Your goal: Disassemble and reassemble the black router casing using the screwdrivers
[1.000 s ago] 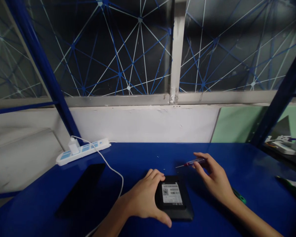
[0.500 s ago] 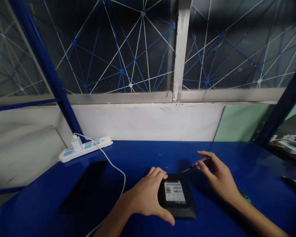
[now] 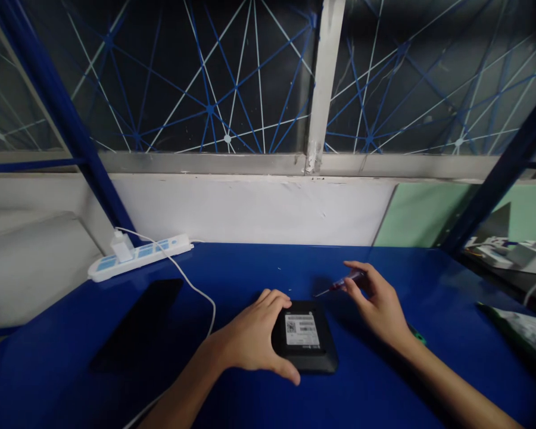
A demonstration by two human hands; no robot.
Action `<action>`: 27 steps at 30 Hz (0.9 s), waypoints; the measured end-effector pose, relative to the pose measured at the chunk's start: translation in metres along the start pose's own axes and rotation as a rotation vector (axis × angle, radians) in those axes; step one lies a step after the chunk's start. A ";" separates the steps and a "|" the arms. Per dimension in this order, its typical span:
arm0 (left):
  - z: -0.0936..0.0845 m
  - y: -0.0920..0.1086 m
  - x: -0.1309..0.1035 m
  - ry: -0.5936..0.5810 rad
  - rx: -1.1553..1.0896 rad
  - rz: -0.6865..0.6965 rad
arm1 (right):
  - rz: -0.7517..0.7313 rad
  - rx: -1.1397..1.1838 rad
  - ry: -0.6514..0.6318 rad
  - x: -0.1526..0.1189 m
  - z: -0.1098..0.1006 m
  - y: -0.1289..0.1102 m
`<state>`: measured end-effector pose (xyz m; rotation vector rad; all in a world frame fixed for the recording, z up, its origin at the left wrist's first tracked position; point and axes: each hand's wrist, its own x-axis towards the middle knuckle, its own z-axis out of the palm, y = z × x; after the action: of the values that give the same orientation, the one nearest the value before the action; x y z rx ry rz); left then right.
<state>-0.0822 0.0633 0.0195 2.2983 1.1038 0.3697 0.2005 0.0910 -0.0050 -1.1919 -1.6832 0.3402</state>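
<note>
1. While my left hand spans the box wide, fingers at its far left corner and thumb at the near edge, my right hand pinches a driver.
2. Box: flat on the desk, label up, in front of me, between the hands.
3. Step, my read: box braced, driver being lined up. Tip is just beside the far edge; contact, can't tell from here.
4. Next move calls for a firm left hold and a steadier, more upright driver, I'd judge.
5. Box: matte black, likely plastic, squarish, rounded corners, sloped near side. Label: white, flat, printed with a square code.
6. Driver: thin straight shaft, reddish, partly see-through handle.
7. Desk: smooth blue, faint sheen. Cord: white, thin, loosely curved, passing left of the box.
</note>
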 end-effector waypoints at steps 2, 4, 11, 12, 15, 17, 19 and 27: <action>0.000 0.001 0.000 0.003 0.001 0.015 | -0.003 -0.003 -0.002 0.000 0.000 -0.001; 0.000 0.001 -0.001 0.006 0.008 0.027 | -0.003 -0.007 -0.014 0.000 0.001 0.000; 0.006 -0.002 0.000 -0.015 0.036 0.037 | 0.015 -0.020 -0.027 0.000 0.002 0.004; 0.007 -0.002 0.000 -0.011 0.038 0.046 | 0.016 -0.019 -0.029 0.000 0.002 0.004; 0.008 -0.002 0.000 -0.004 0.049 0.058 | 0.018 -0.018 -0.034 0.000 0.002 0.003; 0.008 -0.001 0.000 -0.011 0.052 0.053 | 0.021 -0.015 -0.034 0.001 0.002 0.001; 0.007 0.000 0.001 -0.017 0.052 0.055 | 0.033 -0.007 -0.027 0.001 0.002 0.001; 0.009 -0.002 0.003 -0.001 0.037 0.081 | 0.164 0.264 0.129 0.005 0.001 0.005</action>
<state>-0.0778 0.0632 0.0110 2.3802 1.0279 0.3823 0.2023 0.0974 -0.0063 -1.1301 -1.3855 0.5571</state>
